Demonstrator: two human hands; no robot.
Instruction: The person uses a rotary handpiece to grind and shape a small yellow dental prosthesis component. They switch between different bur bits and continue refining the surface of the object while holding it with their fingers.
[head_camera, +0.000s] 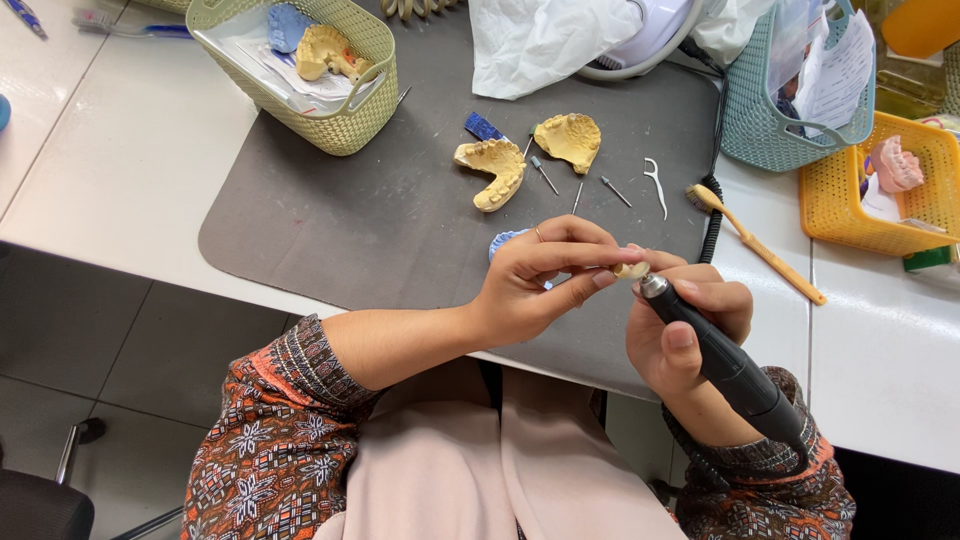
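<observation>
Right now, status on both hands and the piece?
Left hand pinching small cream piece. Right hand gripping black handpiece, tip at the piece. Yellow dental casts beyond on the mat, clear.

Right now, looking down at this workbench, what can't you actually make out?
- Head view: the small cream piece is mostly covered by the left hand fingertips.
- The tip of the black handpiece in the right hand is hidden behind that piece.
- The blue item is hidden behind the left hand.
- The teal basket is cut off by the top edge.
</observation>
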